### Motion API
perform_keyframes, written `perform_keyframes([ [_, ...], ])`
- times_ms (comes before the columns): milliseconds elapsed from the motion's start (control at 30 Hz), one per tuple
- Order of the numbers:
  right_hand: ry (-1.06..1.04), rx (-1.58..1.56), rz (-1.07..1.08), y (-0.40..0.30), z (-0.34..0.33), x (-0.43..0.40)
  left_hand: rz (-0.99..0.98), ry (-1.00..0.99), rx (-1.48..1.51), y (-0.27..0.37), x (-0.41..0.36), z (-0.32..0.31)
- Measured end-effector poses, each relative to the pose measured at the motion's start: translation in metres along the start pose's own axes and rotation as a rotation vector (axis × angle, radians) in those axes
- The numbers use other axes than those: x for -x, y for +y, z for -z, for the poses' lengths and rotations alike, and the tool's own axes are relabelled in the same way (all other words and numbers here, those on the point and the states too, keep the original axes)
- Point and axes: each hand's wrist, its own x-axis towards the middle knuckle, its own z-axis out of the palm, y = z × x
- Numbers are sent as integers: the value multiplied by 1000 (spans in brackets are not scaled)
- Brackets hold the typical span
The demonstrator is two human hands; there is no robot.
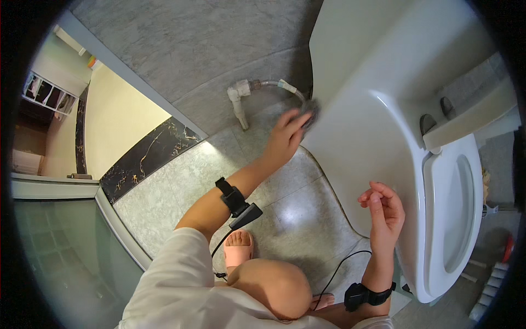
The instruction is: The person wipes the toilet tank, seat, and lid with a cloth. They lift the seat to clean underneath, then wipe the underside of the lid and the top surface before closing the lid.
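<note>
My left hand [287, 137] grips a dark grey wad [311, 113], possibly a scouring pad; motion blur hides its texture. It is against or very close to the lower rear side of a white ceramic toilet [361, 135]. Just beyond these fingers, a braided water hose [271, 82] curves from a white angled pipe fitting [240, 91] towards the toilet. My right hand [384, 214] is loosely curled in front of the toilet's side, palm partly turned up, with nothing visible in it. Near it are the white toilet seat [433, 222] and the raised lid [472, 115].
Grey tiles [291, 209] cover the floor. A black marbled threshold [144, 158] crosses the doorway at left, beside a framed glass door [70, 246]. Black cables [343, 263] hang from my wrist straps. A white-bristled brush [491, 288] is at lower right.
</note>
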Motion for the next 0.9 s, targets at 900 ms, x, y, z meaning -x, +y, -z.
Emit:
perform_keyframes([
  [900, 15, 53, -90, 41, 5, -5, -52, -219, 331, 54, -5, -85],
])
